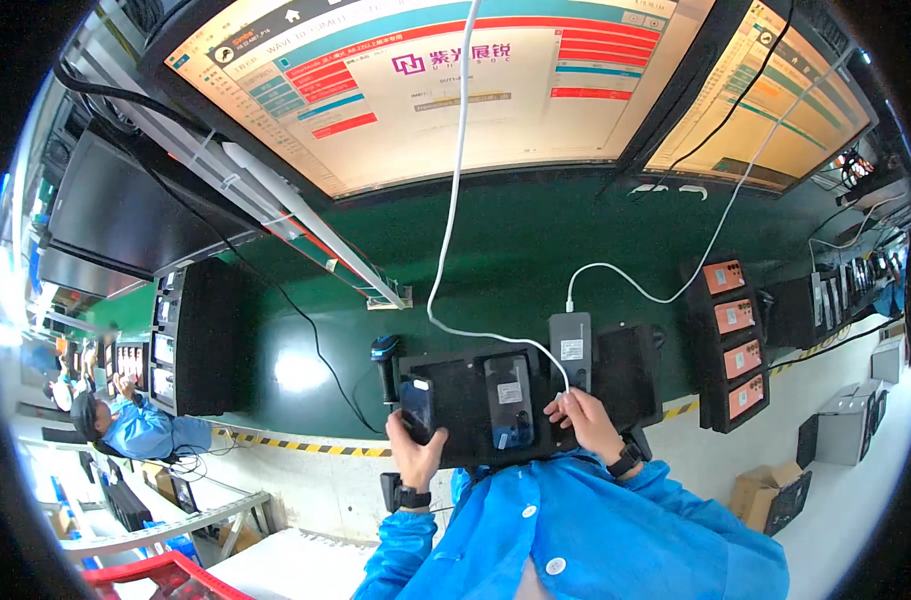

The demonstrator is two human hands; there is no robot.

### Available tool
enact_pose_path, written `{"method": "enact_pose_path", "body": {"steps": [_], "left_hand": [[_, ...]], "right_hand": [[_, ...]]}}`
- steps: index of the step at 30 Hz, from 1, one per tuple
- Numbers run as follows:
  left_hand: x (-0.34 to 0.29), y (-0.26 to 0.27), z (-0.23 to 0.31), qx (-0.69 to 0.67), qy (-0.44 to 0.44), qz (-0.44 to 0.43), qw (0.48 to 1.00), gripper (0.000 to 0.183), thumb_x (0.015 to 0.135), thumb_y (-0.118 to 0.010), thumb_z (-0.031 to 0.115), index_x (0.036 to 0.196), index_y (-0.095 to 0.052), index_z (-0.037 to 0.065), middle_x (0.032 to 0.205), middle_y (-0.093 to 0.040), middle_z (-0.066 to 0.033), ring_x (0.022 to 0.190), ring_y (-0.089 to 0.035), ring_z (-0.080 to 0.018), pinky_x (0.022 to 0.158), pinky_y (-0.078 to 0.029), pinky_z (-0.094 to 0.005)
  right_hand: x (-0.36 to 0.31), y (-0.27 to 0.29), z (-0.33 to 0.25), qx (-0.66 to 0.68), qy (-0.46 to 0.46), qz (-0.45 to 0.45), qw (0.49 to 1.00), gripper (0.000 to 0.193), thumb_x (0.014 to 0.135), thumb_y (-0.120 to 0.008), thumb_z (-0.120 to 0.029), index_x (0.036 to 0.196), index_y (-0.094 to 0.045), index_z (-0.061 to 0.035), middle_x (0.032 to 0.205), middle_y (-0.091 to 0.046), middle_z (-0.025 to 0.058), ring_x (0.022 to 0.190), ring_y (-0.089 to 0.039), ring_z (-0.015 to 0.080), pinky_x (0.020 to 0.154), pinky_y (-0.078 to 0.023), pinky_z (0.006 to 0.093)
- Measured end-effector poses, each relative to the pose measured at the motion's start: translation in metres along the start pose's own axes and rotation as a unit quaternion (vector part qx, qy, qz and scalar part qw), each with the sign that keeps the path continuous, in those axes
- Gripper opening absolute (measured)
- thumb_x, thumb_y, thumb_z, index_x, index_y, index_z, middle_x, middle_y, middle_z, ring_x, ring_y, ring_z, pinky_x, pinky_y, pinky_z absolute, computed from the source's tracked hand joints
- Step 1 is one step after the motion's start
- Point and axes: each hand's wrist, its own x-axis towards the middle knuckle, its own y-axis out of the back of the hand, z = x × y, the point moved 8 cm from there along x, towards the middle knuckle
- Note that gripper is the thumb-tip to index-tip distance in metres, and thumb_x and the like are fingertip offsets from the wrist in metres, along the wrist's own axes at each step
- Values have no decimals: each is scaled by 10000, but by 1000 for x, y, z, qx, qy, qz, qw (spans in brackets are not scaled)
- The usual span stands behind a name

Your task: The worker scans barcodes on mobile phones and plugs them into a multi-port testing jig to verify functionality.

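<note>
My left hand [416, 452] is closed around the lower end of a dark smartphone [416, 397] at the left side of a black tray [457, 400]. Between my hands a second dark phone [509, 400] lies in the tray with a white label on its back. My right hand [587, 424] pinches the end of a white cable [515, 339], just right of that phone. Beyond this hand lies a grey phone [572, 340] with a label, and another white cable [615, 268] is plugged into its far end.
Two monitors [485, 180] stand along the back of the green bench [305, 340]. A black tray of pink phones [733, 317] is at right, a black rack [205, 340] at left. A black handheld device [384, 365] stands beside my tray. A co-worker in blue [150, 430] sits far left.
</note>
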Motion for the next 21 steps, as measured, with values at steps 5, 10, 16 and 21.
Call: {"method": "enact_pose_path", "body": {"steps": [5,10,16,21], "left_hand": [[-14,-62,25,-208,62,-83,973,596,665,-736,110,1179,-450,7,1052,-547,-141,981,-543,-245,849,-448,-369],[-29,-121,37,-282,86,-190,936,557,726,-703,70,1222,-457,11,1101,-551,-95,1028,-540,-197,889,-433,-321],[-23,-117,29,-346,134,-256,892,495,782,-624,49,1252,-471,30,1109,-573,-75,966,-547,-146,848,-442,-286],[-19,-96,24,-421,168,-250,856,495,826,-544,68,1309,-455,5,1105,-594,-89,859,-581,-151,702,-465,-274]], "right_hand": [[10,-8,-7,19,-9,-19,1000,314,1025,-375,-284,852,-501,-55,937,-652,90,789,-605,124,675,-498,261],[19,-18,-5,97,-3,-29,995,312,1027,-367,-316,855,-466,-74,963,-649,108,822,-621,161,698,-499,285],[28,-12,9,106,-22,-1,994,355,1029,-343,-354,897,-493,-60,988,-655,120,847,-631,177,709,-502,291],[29,-9,9,126,-36,28,991,438,1026,-325,-402,964,-548,-29,980,-664,104,839,-638,171,696,-495,285]]}}
